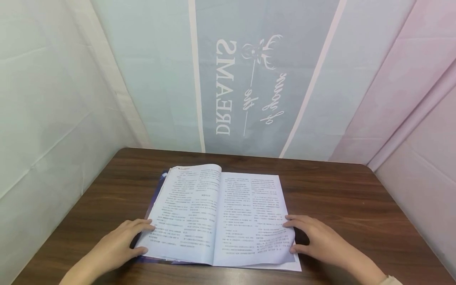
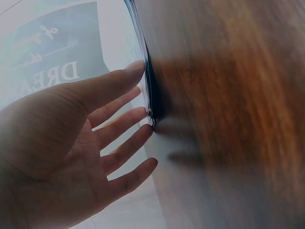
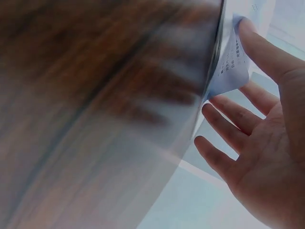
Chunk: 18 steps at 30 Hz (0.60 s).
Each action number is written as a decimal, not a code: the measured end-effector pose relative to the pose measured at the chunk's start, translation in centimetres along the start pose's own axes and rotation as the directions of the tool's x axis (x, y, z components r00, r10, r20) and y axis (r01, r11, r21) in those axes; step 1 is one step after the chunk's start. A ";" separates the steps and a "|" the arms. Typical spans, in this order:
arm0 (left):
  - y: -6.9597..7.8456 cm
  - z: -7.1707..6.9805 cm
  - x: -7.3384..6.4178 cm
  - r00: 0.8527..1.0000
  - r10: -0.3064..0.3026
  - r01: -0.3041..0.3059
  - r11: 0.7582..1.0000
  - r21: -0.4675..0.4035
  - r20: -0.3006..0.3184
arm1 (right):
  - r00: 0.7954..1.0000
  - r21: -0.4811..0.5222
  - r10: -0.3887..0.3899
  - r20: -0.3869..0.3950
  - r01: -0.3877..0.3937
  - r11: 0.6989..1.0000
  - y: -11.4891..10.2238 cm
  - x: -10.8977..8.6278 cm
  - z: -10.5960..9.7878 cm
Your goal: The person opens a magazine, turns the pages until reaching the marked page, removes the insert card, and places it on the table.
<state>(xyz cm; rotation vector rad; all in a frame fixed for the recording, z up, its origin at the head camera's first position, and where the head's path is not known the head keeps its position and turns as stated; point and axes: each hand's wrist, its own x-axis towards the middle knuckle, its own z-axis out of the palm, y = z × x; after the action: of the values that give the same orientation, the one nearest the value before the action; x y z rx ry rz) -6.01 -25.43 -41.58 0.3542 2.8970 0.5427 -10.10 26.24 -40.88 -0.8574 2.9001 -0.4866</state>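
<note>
An open magazine [image 1: 236, 237] with columns of printed text lies on the table, its dark blue cover showing along the left edge. My left hand [image 1: 122, 241] rests at the left edge, its fingers loosely extended and spread. In the left wrist view, the thumb [image 2: 136, 74] touches the edge of the page stack. On the other side, my right hand [image 1: 317, 239] holds the right-hand page [image 1: 274, 241] near its lower corner. That corner is lifted and curls between thumb and fingers, and the sheet beneath shows. The right wrist view shows the curled corner [image 3: 231, 71] by the thumb.
The dark wood-grain table [image 1: 338, 202] extends around the magazine. Behind it hangs a pale grey-green curtain [image 1: 171, 99] with mirrored white lettering and a deer motif. Light fabric walls [image 1: 46, 118] stand at the left and right sides.
</note>
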 end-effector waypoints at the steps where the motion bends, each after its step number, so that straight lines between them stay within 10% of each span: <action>1: 0.0 0.0 0.0 1.000 0.001 -0.001 1.000 0.001 0.000 | 1.000 -0.004 -0.011 -0.017 0.011 1.000 -0.1 0.1 -0.1; 18: 3.4 0.0 0.1 0.994 0.076 -0.068 0.992 0.108 -0.075 | 0.955 -0.005 -0.131 -0.266 0.134 0.991 -1.3 2.7 -1.7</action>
<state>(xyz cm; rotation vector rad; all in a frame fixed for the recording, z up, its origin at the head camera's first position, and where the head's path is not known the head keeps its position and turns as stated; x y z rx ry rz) -5.40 -22.30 -40.28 0.4640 3.0070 0.4256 -11.98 24.25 -38.86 -1.0671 3.0856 -0.6812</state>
